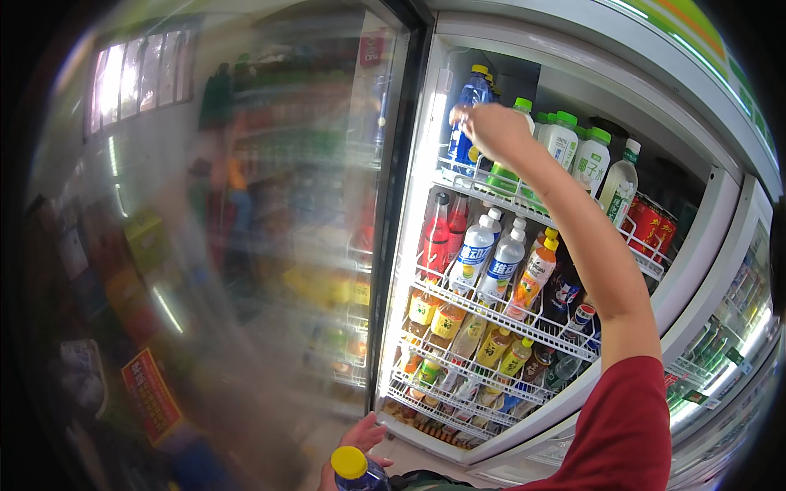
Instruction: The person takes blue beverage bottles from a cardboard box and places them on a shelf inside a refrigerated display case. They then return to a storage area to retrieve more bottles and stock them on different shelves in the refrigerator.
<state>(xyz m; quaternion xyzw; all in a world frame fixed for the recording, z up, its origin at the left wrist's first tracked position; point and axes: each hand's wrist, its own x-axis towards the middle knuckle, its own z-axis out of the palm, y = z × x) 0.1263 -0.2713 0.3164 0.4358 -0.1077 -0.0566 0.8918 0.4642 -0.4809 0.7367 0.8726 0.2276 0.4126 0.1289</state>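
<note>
My right hand (494,132) reaches up to the top shelf of an open drinks fridge. Its fingers lie curled across the front of a blue bottle (468,150) with a yellow cap, at the shelf's left end; the thumb is hidden. Low in the view is my left hand (363,437), its visible fingers extended. Another blue bottle with a yellow cap (350,463) stands in front of its palm and wrist. That bottle's lower part is cut off, and whether the hand grips it cannot be seen. Green-capped white bottles (591,161) are beside my right forearm.
The glass fridge door (295,215) stands swung out to the left, showing reflections. Wire shelf rails (509,322) front rows of red, white, orange and yellow drinks. Red cans (649,226) fill the top shelf's right end. A second fridge (724,331) adjoins on the right.
</note>
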